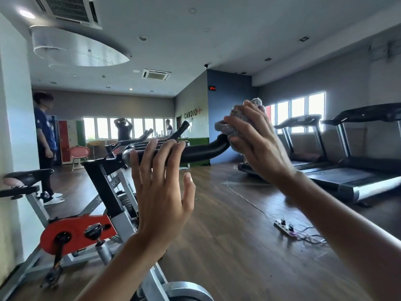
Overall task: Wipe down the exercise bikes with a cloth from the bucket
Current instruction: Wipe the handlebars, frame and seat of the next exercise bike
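An exercise bike (108, 192) with a silver frame and a red guard stands at the lower left, its black handlebar (201, 149) running across the middle. My right hand (258, 142) is shut on a grey cloth (236, 122) and presses it around the upturned right end of the handlebar. My left hand (160, 183) is raised in front of the bar's left part, fingers spread, fingertips at the bar and holding nothing. No bucket is in view.
Two treadmills (338, 161) stand along the right wall under windows. A power strip (286, 229) with cables lies on the wooden floor. A person in a blue shirt (45, 146) stands at the left; the bike's saddle (28, 177) is near them. Others stand far back.
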